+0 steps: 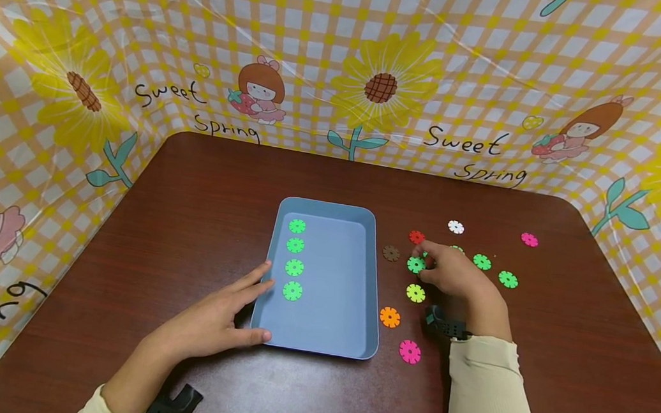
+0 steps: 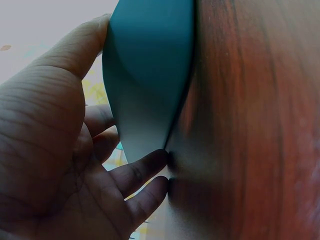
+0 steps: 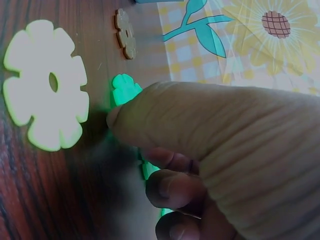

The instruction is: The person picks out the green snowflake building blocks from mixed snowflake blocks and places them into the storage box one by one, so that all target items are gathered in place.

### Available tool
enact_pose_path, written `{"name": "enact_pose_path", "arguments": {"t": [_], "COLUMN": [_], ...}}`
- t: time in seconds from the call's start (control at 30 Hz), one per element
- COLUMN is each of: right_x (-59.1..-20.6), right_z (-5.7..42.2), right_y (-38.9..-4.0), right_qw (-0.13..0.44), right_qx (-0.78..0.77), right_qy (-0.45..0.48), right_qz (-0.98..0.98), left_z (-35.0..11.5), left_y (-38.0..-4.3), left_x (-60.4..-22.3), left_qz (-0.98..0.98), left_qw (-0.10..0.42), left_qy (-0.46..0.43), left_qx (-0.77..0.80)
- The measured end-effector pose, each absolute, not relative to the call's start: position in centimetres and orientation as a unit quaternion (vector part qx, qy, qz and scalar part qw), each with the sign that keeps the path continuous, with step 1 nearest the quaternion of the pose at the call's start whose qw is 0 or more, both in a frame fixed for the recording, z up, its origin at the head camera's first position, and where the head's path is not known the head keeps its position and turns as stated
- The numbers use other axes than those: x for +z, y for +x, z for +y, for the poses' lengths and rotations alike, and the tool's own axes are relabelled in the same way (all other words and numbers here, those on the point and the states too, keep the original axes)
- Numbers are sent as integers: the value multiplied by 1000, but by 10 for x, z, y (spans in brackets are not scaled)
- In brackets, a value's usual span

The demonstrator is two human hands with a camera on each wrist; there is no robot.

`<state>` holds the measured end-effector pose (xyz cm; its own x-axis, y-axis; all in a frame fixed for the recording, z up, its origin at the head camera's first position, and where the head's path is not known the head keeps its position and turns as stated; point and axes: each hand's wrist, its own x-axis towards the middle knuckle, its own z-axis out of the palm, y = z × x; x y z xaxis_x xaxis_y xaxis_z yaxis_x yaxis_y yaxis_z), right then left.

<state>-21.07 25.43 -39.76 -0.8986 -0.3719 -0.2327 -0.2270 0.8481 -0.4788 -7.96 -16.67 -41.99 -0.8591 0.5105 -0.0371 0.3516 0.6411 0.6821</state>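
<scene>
The right hand [image 1: 454,271] is bent down over a green disc [image 1: 414,265] on the tabletop [image 1: 202,223], thumb and fingertips close about its edge; I cannot tell whether they pinch it. The left hand [image 1: 213,320] lies loosely spread along the left wall of the blue tray [image 1: 332,264], thumb at the near corner, apparently steadying it.

Inside the tray, four green discs [image 1: 291,265] lie flat in one column near the left side; that much looks done, with room below and to the right. Outside it, more green discs [image 1: 481,259] lie about the right hand, some partly covered, so their count is uncertain. Also outside are a red disc [image 1: 417,233], brown disc [image 1: 387,253], white disc [image 1: 456,223], yellow disc [image 1: 415,289], orange disc [image 1: 390,312] and two pink discs [image 1: 410,347]; no other colour is in the tray, so those seem untouched.
</scene>
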Motion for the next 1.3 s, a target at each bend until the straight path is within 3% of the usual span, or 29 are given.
{"name": "enact_pose_path", "arguments": {"t": [0.67, 1.3], "right_x": [-384, -361], "right_z": [234, 167], "right_y": [-206, -185], "right_qw": [104, 115], "right_qx": [-266, -291], "right_qy": [-202, -304], "right_qz": [937, 900], "left_z": [-167, -167], "left_y": [-81, -81], "left_x": [-420, -420], "left_qz": [897, 895], "left_qw": [120, 120], "left_qy": [237, 239], "left_qx": [353, 356]}}
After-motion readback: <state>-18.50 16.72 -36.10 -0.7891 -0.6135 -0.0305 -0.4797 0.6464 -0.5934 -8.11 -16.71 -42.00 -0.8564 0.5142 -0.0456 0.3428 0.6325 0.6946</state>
